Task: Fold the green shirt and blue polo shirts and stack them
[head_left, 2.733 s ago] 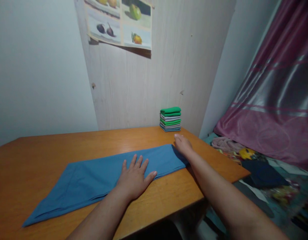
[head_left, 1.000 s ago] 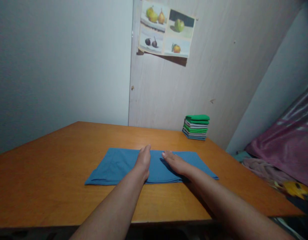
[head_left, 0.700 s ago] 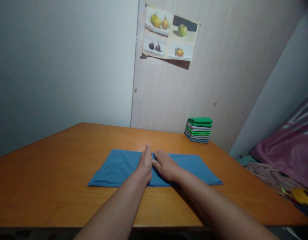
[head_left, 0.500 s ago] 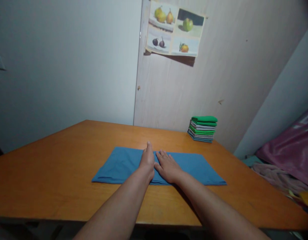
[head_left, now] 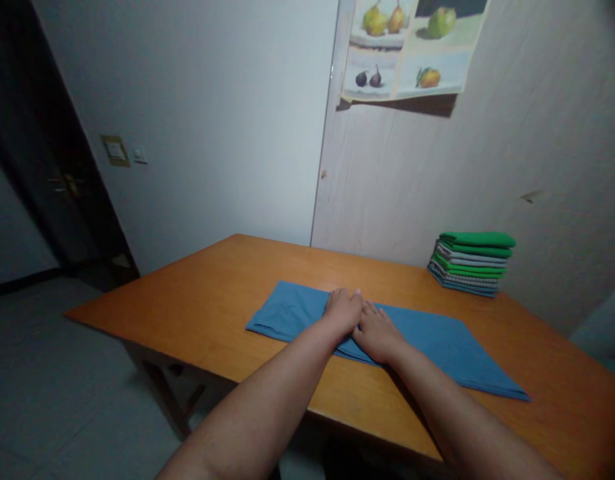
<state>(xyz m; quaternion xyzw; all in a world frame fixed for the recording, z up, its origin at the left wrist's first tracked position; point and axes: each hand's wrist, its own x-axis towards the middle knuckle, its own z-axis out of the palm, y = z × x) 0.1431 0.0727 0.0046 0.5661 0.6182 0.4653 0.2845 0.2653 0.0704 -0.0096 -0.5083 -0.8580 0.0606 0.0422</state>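
A blue cloth (head_left: pixel 432 340), folded into a long flat strip, lies across the wooden table. My left hand (head_left: pixel 343 311) rests palm down near its middle, with the fingers extended. Beside it, my right hand (head_left: pixel 380 333) presses flat on the cloth, fingers spread toward the wall. The two hands touch or nearly touch at the thumbs. Neither hand holds anything. Small wrinkles show in the cloth left of my left hand.
A stack of folded green, grey and blue cloths (head_left: pixel 472 263) stands at the table's back right. The wooden table (head_left: pixel 187 287) meets a wall with a fruit poster (head_left: pixel 412 53). A dark door (head_left: pixel 52 147) is at the far left.
The view has turned left, showing the door and floor. My left hand has tipped from its edge to palm down on the cloth. My right hand stays on the cloth.
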